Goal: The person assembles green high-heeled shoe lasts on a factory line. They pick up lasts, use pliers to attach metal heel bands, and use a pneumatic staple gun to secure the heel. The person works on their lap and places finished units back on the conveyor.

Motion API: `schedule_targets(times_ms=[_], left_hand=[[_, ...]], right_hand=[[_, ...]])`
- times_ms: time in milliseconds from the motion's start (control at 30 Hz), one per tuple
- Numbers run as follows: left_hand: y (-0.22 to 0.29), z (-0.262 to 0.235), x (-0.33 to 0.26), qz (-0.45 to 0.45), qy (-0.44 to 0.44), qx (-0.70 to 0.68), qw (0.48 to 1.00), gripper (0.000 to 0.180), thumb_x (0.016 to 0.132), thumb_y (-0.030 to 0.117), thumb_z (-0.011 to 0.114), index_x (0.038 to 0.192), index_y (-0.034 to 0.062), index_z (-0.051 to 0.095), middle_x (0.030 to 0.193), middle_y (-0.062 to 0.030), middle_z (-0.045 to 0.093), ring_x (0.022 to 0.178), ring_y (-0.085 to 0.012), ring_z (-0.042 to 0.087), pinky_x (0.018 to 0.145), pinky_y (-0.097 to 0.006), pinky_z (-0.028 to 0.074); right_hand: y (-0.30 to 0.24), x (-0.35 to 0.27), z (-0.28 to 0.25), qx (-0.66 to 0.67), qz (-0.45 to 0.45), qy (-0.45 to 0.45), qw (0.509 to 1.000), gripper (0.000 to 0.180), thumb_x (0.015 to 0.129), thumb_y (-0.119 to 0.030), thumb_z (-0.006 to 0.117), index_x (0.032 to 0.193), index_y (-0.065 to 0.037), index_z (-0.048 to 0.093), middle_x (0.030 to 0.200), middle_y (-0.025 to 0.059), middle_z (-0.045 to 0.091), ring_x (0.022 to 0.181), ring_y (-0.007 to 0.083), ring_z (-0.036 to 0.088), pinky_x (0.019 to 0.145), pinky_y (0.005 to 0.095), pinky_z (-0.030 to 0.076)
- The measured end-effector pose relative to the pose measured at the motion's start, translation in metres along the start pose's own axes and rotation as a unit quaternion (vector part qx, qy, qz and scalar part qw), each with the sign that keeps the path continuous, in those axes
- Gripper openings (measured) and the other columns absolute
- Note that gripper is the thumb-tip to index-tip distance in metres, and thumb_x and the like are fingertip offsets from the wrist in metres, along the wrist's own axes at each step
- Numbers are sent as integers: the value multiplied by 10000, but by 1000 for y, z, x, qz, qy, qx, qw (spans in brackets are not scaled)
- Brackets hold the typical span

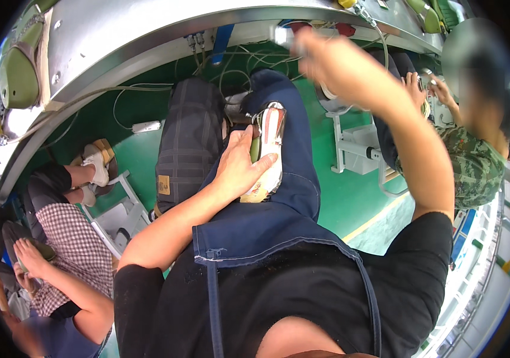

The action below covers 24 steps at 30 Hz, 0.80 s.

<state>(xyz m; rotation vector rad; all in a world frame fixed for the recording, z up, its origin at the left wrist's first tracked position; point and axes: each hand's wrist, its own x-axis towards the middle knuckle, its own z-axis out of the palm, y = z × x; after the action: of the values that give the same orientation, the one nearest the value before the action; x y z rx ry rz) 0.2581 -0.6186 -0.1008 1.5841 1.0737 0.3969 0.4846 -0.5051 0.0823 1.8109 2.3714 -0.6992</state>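
Observation:
A green shoe (268, 152) rests bottom up on my lap, its underside pale with a reddish-brown strip towards the toe. My left hand (240, 164) grips it from the left side, with the thumb lying across the bottom. Beyond the shoe and to its right, my right hand (320, 53) is raised near the bench edge, blurred by motion. It is closed around what looks like a hammer (281, 37), whose bright metallic head is smeared; the handle is mostly hidden in the fist.
A metal bench (147, 39) curves across the far side, with a green shoe (19, 77) on its left. Cables (231, 77) tangle beneath. One co-worker (70, 238) sits at left handling a dark green shoe; another (475, 155) sits at right. White stools (353, 146) stand beside me.

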Motion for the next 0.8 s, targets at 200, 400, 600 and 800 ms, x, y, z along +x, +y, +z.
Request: schedule_targets(times_ms=[200,400,600,800], left_hand=[[1,1,1,15,-18,37,999,970,949,459,706,1524,-216,315,1340,-289,504,1278,-411,566,1097,-404,458],[2,0,2,3,-38,61,997,976,968,472,682,1546,-204,281,1369,-301,490,1275,-421,570,1082,-420,473],[5,0,0,-6,-34,60,998,876,1003,428,650,1551,-173,322,1423,-277,491,1325,-404,555,1131,-404,440],[-51,6,59,67,23,-312,947,638,1141,466,371,1503,-34,532,1488,-182,584,1372,-278,559,1191,-365,384]], right_hand=[[-8,-55,78,66,31,-266,961,237,969,-93,622,1138,66,570,839,278,692,865,458,705,753,517,533],[-9,-48,92,29,30,-274,961,244,947,-21,544,1168,76,583,935,300,698,967,459,698,829,528,537],[-18,-37,78,37,57,-334,940,302,944,-31,542,1219,79,603,1114,322,709,1140,459,673,961,533,531],[-7,-46,85,77,39,-331,940,276,912,-165,716,1055,14,563,853,203,688,858,393,698,771,480,528]])
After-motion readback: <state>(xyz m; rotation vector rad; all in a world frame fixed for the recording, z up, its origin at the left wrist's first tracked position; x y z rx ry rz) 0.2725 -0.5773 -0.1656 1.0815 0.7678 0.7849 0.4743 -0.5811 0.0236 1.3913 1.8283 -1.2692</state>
